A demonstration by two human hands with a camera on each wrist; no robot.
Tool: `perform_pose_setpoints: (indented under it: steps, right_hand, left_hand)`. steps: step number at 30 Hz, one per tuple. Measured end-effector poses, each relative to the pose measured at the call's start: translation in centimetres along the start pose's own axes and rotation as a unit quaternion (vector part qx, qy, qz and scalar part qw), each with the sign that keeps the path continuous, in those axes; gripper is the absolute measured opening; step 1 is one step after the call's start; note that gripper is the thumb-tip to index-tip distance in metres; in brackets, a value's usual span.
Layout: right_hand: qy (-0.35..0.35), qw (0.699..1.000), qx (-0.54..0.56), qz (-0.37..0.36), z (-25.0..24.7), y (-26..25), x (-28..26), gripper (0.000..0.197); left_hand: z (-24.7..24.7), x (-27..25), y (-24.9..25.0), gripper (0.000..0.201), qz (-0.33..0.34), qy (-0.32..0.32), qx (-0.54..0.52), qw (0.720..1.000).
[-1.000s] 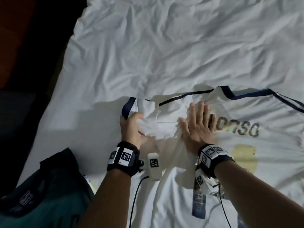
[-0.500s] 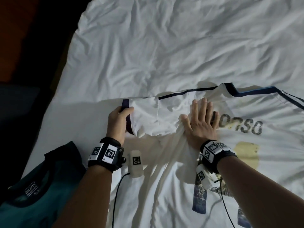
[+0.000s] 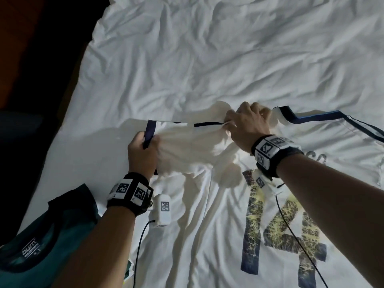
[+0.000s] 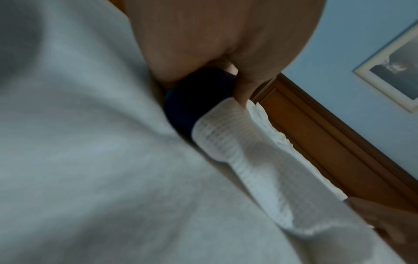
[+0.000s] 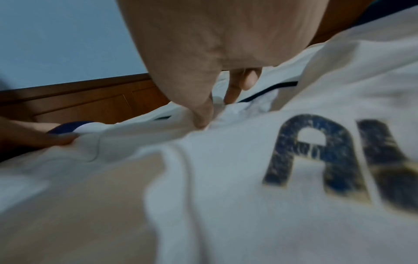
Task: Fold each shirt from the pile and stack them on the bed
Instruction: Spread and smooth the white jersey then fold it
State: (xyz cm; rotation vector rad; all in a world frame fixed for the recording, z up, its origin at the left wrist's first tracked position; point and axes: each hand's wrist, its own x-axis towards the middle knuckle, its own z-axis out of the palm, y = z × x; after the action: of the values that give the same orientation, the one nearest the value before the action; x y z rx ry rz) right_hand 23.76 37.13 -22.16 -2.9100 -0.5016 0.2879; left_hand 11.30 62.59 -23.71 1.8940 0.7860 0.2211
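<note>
white jersey [image 3: 207, 215], number print up, lies spread on the bed [image 3: 187, 59] from centre to 4 o'clock; left hand [image 3: 141, 154] pinches the navy cuff [image 3: 149, 134] of its sleeve at 9 o'clock, right hand [image 3: 247, 125] curls round the shoulder seam at 1 o'clock, judged to stretch the sleeve taut for folding inward. teal shirt [image 3: 41, 246] lies at 7 o'clock, just beside the jersey's edge, likely crowding the fold.

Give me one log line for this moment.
left hand: grips navy sleeve cuff | right hand: pinches white jersey shoulder | fold: unfinished
</note>
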Motion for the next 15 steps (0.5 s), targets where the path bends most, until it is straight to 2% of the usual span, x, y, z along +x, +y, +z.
perform_pose_setpoints:
  steps: [5,7,9,11,12,13,15]
  right_hand:
    - [0.071,0.997,0.020,-0.015,-0.4,-0.3,1.4,0.017]
    - [0.072,0.997,0.033,-0.008,0.1,-0.4,1.0,0.019]
    - [0.083,0.994,0.068,0.008,0.5,-0.6,-0.3,0.027]
    - [0.104,0.988,0.111,0.035,0.8,-0.8,-2.7,0.043]
    - [0.107,0.985,0.126,0.053,1.1,-0.9,-4.4,0.050]
    - [0.100,0.983,0.136,0.072,1.5,-1.0,-6.3,0.054]
    - [0.060,0.983,0.139,0.107,2.8,-0.6,-10.3,0.059]
  left_hand:
    - [0.0,0.5,-1.2,0.016,0.006,0.033,0.004,0.999]
    - [0.2,0.5,-1.7,0.016,0.007,0.050,0.023,0.998]
    - [0.3,0.1,-1.4,0.011,0.026,0.094,0.060,0.993]
    - [0.7,-0.7,-0.7,0.036,0.060,0.147,0.148,0.976]
    - [1.3,-1.6,-0.1,0.049,0.082,0.145,0.212,0.963]
    - [2.3,-2.9,0.8,0.057,0.126,0.109,0.271,0.948]
    - [5.3,-6.4,2.6,0.062,0.257,-0.055,0.348,0.900]
